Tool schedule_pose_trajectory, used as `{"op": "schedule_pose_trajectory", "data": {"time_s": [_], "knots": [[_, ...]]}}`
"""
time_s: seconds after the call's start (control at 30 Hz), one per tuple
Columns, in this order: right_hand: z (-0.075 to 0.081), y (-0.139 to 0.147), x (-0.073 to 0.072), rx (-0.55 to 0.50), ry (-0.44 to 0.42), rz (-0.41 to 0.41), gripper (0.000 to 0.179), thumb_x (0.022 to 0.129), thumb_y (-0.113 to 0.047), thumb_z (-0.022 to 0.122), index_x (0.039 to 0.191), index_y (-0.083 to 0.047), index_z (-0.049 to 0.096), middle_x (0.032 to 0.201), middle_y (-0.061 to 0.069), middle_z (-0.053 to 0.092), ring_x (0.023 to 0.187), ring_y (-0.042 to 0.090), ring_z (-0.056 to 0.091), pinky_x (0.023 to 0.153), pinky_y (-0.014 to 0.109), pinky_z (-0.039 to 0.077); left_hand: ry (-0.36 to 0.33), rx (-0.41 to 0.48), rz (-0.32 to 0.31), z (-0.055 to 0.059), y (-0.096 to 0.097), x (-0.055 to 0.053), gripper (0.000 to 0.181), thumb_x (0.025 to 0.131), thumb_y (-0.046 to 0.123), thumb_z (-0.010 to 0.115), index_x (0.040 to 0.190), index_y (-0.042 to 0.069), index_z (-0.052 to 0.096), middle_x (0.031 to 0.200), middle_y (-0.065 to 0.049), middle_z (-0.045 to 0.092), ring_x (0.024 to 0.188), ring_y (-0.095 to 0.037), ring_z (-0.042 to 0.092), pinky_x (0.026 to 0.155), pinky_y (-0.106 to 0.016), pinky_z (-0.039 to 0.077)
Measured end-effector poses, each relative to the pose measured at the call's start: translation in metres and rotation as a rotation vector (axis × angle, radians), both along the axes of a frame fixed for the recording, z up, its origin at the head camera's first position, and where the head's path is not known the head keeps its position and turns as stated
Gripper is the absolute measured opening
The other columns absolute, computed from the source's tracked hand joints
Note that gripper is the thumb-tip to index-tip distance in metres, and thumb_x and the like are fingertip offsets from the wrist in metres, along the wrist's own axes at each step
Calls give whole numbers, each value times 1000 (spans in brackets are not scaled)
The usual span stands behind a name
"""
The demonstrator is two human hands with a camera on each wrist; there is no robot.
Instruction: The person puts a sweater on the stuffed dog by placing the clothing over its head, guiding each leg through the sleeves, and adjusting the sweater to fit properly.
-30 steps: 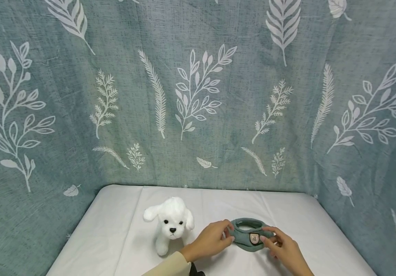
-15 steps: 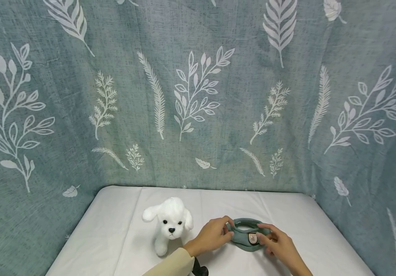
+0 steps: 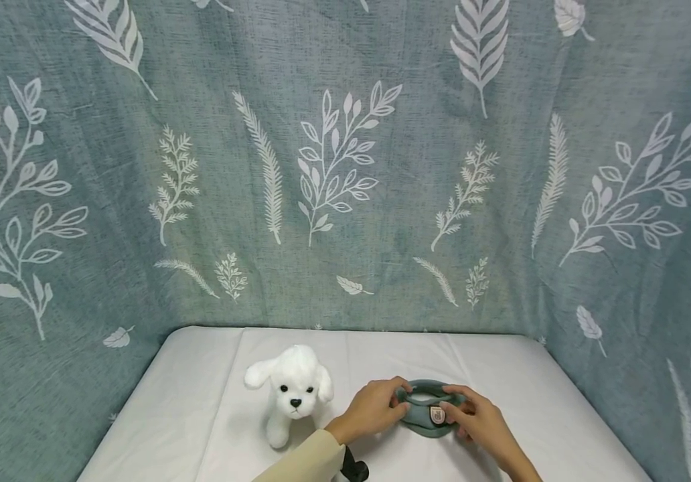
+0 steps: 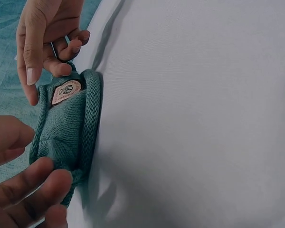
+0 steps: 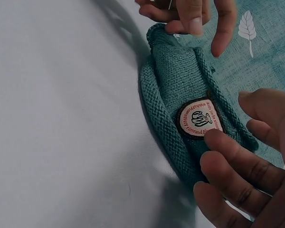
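Note:
A small green knitted garment (image 3: 420,415), a short tube with thick rolled edges, stands on the white surface. On its front is a pale badge (image 3: 437,415) with dark trim. My left hand (image 3: 375,408) holds its left end, thumb in front and index finger at the upper rim. At the other end my right hand (image 3: 481,422) holds the knit beside the badge, index finger over the rim. Both wrist views show the knit (image 4: 69,118) between the two hands. A white plush dog (image 3: 297,381) stands left of my left hand, facing me.
A white cloth (image 3: 213,375) covers the table. Blue-green curtains (image 3: 333,167) with white leaf prints rise behind and on both sides. A black item (image 3: 354,466) shows just below my left sleeve (image 3: 309,458).
The garment looks narrower and its opening smaller, with my right hand closer to my left. The head view has shifted slightly. The plush dog stays in place.

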State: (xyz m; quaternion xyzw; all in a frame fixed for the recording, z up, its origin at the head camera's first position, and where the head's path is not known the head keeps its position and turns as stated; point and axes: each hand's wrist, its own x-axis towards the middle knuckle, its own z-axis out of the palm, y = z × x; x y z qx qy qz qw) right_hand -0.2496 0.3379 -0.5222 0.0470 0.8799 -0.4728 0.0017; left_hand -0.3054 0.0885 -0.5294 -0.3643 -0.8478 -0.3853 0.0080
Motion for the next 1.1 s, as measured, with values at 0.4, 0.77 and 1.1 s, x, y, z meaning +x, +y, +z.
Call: {"op": "schedule_pose_trajectory", "data": {"time_s": [0.4,0.77,1.1], "knots": [[-1,5,-5,19,-39,80,54,95,-38,74,139,-8,61,78,9,70,57,20,59,52,34,51,9,-63,26,-8,9,-3,33,98,23,68,130,13,67,61,14,48,47,-1,41,45,-20,35],[-11,9,-13,37,-60,96,38,93,-32,78,121,-8,68,76,6,69,57,18,60,53,32,50,20,-98,46,-13,14,-4,30,97,25,69,124,12,71,58,14,46,46,-1,39,43,-20,31],[-8,11,-12,9,-55,103,29,94,-33,76,109,-9,68,80,6,70,62,19,60,54,33,52,10,-107,41,-11,16,-4,23,97,26,71,116,15,73,60,14,49,48,-1,41,45,-20,34]]}}
